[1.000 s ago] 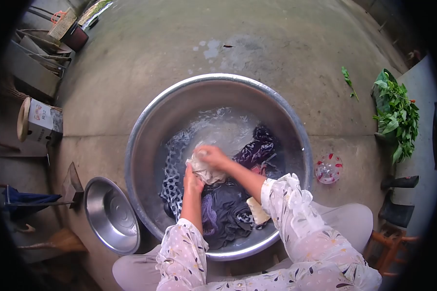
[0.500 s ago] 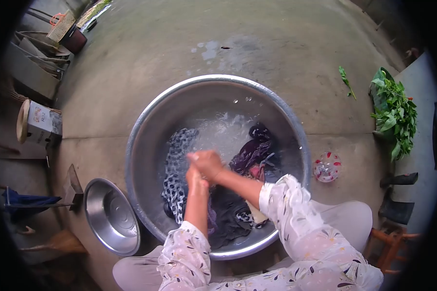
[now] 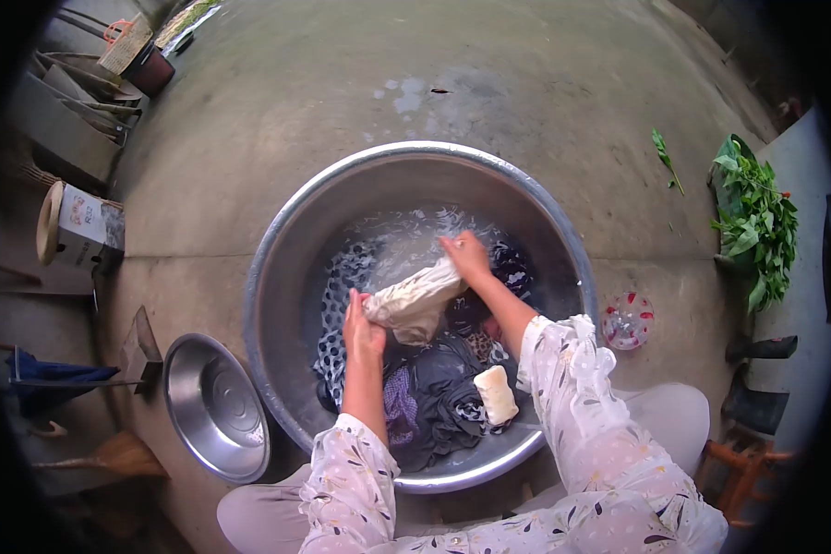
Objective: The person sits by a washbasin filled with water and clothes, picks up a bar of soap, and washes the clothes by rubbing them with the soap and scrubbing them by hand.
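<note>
Stretched between my two hands is a wet cream cloth (image 3: 417,300), held above the water in a large metal basin (image 3: 291,212). My left hand (image 3: 362,323) grips its left end, and my right hand (image 3: 468,257) pinches the upper right end. Below lie soaked clothes: a black-and-white patterned cloth (image 3: 332,343) on the left, a dark garment (image 3: 445,377) near the front, and a dark purple cloth (image 3: 511,268) on the right. A pale yellow bar of soap (image 3: 496,395) rests on the clothes by the basin's front right.
A smaller metal basin (image 3: 217,406) leans at the left. On the right are a clear bowl with red marks (image 3: 628,320), leafy greens (image 3: 755,222) and a wooden stool (image 3: 748,475). A carton (image 3: 88,231) and a broom (image 3: 125,457) are at far left.
My hands were clasped together over the water; now they are apart, with the cream cloth spread between them. The right hand has moved right and up. The soap has come into view.
</note>
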### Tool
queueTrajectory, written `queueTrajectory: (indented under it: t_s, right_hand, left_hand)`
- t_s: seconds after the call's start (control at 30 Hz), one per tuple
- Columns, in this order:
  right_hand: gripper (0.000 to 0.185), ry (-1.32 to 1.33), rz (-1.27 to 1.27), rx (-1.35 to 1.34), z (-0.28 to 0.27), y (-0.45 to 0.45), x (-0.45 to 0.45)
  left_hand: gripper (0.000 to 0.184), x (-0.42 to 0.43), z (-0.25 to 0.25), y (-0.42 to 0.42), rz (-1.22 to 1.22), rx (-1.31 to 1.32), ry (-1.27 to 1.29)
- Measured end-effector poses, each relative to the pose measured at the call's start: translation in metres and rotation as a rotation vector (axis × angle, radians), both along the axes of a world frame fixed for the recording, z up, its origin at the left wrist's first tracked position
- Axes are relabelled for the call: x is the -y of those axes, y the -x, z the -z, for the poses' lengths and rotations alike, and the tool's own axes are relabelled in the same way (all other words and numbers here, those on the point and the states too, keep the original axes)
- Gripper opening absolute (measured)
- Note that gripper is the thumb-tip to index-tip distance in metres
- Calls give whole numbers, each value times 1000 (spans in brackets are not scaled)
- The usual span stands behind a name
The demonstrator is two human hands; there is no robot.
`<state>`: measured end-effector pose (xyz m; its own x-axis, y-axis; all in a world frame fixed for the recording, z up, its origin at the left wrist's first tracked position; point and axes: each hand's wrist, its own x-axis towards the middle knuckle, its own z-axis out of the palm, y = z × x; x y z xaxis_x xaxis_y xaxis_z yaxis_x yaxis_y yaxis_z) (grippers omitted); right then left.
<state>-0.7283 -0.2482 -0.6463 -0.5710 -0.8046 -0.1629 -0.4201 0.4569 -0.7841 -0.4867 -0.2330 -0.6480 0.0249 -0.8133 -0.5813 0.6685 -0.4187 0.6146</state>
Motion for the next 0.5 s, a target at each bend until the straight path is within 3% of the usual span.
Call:
queueTrajectory:
  t_s: [0.03, 0.1, 0.2, 0.23, 0.27, 0.3, 0.4, 0.5]
  right_hand:
    - [47, -31, 23, -122, 13, 10, -4]
    - [45, 108, 4, -196, 28, 1, -10]
    - [36, 159, -301, 154, 22, -63, -15]
    - [32, 164, -418, 291, 32, -85, -17]
    - [29, 68, -449, 443, 5, -105, -20]
    - [27, 40, -520, 407, -28, -125, -27]
    - [24, 116, -758, 108, -111, -171, -64]
    - [23, 184, -846, -40, -131, -176, -77]
  left_hand:
    - [32, -4, -11, -8, 9, 1, -60]
    - [60, -16, -1, -17, 164, 216, -201]
    - [76, -23, -38, 1, 278, 245, -366]
    - [78, -21, -41, 3, 270, 186, -363]
    - [80, -20, -43, 3, 262, 128, -360]
    - [83, -19, -44, 3, 254, 71, -356]
    - [69, -16, 61, -40, 331, -506, 77]
    - [63, -26, 68, -27, 288, -847, 228]
